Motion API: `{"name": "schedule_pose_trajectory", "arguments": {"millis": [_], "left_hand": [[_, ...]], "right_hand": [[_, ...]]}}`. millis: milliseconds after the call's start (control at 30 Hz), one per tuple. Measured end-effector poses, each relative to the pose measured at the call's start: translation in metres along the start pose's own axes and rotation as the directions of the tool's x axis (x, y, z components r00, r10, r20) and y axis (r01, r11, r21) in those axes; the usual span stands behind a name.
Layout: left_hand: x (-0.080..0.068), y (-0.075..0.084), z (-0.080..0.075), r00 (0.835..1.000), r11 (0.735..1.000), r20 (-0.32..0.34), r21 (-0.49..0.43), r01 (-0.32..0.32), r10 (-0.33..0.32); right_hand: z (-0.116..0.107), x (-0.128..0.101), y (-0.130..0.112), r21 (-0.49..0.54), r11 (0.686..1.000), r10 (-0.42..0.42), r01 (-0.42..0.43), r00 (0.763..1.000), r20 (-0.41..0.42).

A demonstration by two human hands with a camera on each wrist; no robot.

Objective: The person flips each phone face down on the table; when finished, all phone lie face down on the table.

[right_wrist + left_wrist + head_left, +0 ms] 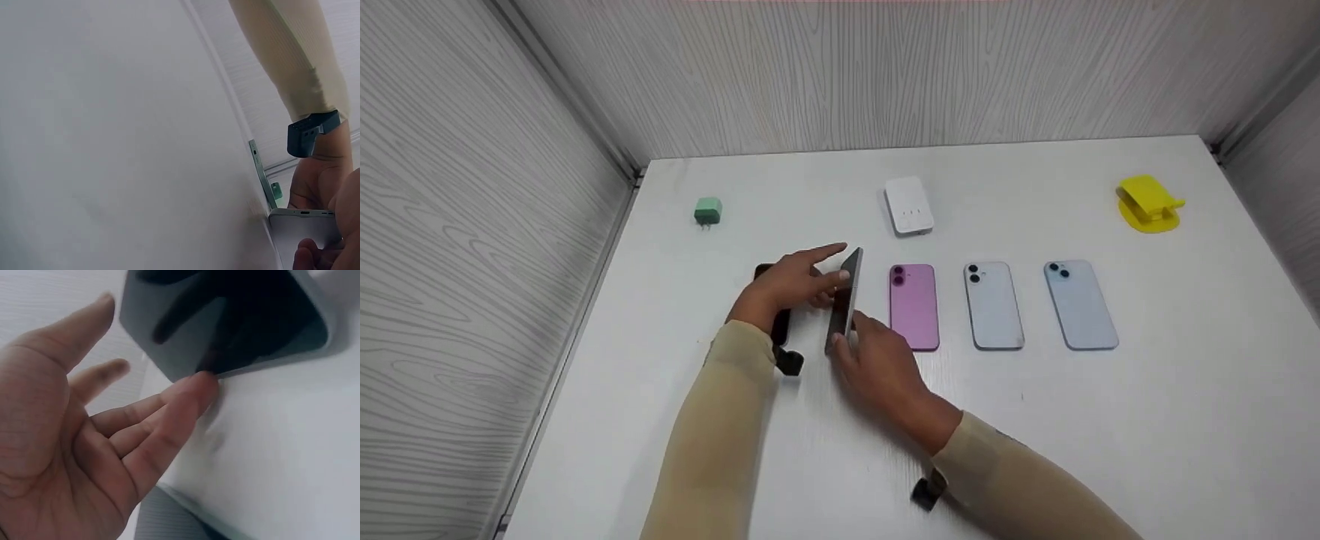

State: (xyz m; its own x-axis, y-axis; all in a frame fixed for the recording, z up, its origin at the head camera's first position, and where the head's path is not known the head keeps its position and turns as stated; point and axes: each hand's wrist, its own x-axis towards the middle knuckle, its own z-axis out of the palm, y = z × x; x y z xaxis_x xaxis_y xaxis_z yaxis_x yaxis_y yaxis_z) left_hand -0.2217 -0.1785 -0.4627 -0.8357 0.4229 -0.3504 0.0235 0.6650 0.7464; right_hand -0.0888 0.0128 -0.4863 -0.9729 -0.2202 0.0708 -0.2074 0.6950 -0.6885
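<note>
A smartphone with a dark, glossy screen and pale edge stands tilted up on its long side. My right hand grips its near end between thumb and fingers; in the right wrist view the fingers lie against its silver back. Beside the screen, my left hand has its fingers extended. Its fingertips reach the lower edge of the phone in the left wrist view, thumb held apart. Partly hidden under the left hand lies another dark phone.
To the right lie a pink phone, a white phone and a light blue phone, backs up. Farther back are a green plug adapter, a white socket block and a yellow stand. Panel walls border the table.
</note>
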Motion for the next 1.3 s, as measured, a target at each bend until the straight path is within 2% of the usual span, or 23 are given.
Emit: {"name": "schedule_pose_trajectory", "arguments": {"millis": [200, 367, 533, 733, 900, 1100, 1300], "left_hand": [[0.003, -0.002, 0.003, 0.999, 0.996, -0.05, -0.089, 0.007, -0.012], [0.002, -0.001, 0.001, 0.999, 0.993, -0.045, -0.12, 0.01, -0.016], [-0.001, -0.002, -0.003, 1.0, 0.991, -0.025, -0.135, -0.004, 0.001], [-0.004, -0.008, -0.006, 0.999, 0.986, -0.027, -0.165, -0.028, 0.023], [-0.004, -0.013, -0.01, 0.997, 0.978, -0.016, -0.194, -0.073, 0.072], [-0.008, -0.015, -0.019, 0.994, 0.987, 0.026, -0.121, -0.107, 0.111], [-0.013, -0.016, -0.029, 0.997, 0.997, 0.047, -0.046, -0.066, 0.068]], "right_hand": [[-0.002, -0.006, -0.002, -0.049, 0.997, -0.066, 0.064, 0.997, -0.037], [-0.001, -0.008, 0.0, -0.064, 0.994, -0.096, 0.094, 0.995, -0.035], [0.0, -0.008, 0.002, -0.038, 0.993, -0.114, 0.113, 0.993, -0.014], [0.001, -0.005, 0.005, 0.025, 0.998, -0.057, 0.055, 0.996, 0.063], [0.0, -0.002, 0.004, -0.015, 1.0, -0.004, 0.006, 0.993, 0.121], [-0.002, -0.002, 0.002, -0.1, 0.995, 0.037, -0.023, 0.989, 0.143], [-0.001, -0.001, 0.003, -0.197, 0.978, 0.102, -0.071, 0.983, 0.15]]}}
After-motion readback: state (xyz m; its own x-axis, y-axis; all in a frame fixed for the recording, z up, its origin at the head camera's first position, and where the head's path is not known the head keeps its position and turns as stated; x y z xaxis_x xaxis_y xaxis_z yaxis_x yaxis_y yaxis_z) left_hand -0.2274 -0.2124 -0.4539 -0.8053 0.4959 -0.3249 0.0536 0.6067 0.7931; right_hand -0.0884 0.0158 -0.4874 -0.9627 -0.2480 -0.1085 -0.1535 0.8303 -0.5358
